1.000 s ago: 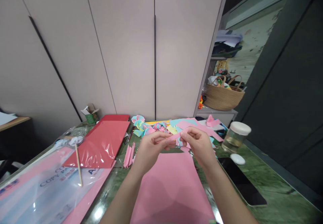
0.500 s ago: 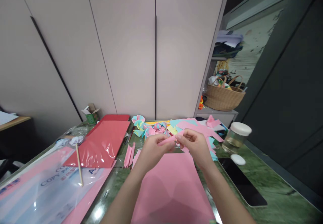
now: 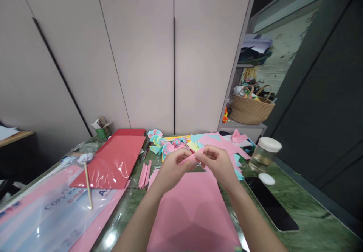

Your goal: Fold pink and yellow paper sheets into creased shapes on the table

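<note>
A narrow folded strip of pink paper (image 3: 187, 159) is pinched between both hands above the table. My left hand (image 3: 176, 168) is closed on its left part, thumb on top. My right hand (image 3: 217, 163) grips it farther right between thumb and fingertips, close to the left thumb. Much of the strip is hidden by the fingers. Beneath the hands lies a large flat pink sheet (image 3: 193, 214). Several folded pink strips (image 3: 145, 174) lie to the left of the sheet. Behind the hands are pink, blue and yellow paper flowers (image 3: 155, 140).
At left are a red folder (image 3: 119, 157), a plastic copy-paper wrapper (image 3: 56, 210) and a wooden stick (image 3: 88, 187). On the right stand a lidded jar (image 3: 263, 157), a white oval object (image 3: 267, 179) and a phone (image 3: 270, 203). Loose pink paper (image 3: 224, 145) lies behind the right hand.
Both hands stay in almost the same place, still holding the pink strip. The right fingers have shifted slightly along it towards the left hand.
</note>
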Available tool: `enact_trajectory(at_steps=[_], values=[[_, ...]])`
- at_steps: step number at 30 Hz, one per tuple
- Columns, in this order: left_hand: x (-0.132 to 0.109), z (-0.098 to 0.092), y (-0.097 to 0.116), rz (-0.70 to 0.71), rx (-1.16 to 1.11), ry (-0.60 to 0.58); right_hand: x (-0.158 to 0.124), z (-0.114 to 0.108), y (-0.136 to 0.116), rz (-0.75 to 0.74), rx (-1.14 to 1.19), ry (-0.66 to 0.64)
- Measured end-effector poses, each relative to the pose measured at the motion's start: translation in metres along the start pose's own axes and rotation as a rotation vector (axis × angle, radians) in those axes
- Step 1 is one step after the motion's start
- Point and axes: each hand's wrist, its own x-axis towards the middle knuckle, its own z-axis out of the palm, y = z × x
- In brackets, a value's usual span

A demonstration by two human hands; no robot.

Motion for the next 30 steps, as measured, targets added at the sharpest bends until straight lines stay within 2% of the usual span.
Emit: enact_trajectory(at_steps=[5, 10, 16, 23, 30], values=[[0.0001, 0.0005, -0.0020, 0.024, -0.061, 0.068, -0.0006, 0.0006, -0.0007, -0.002, 0.053, -0.034], [-0.0011, 0.0000, -0.0017, 0.033, -0.082, 0.097, 0.0000, 0.0011, 0.0014, -0.013, 0.079, -0.015], [-0.0027, 0.0013, -0.0002, 0.002, -0.150, 0.076, 0.0002, 0.0008, 0.0050, -0.039, 0.122, -0.037], [-0.0013, 0.0016, -0.0005, 0.008, -0.124, 0.089, -0.0008, 0.0003, 0.0019, -0.075, 0.081, -0.024], [-0.0015, 0.0013, -0.0012, 0.002, -0.092, 0.070, 0.0000, -0.0001, 0.0091, -0.110, 0.066, -0.003]])
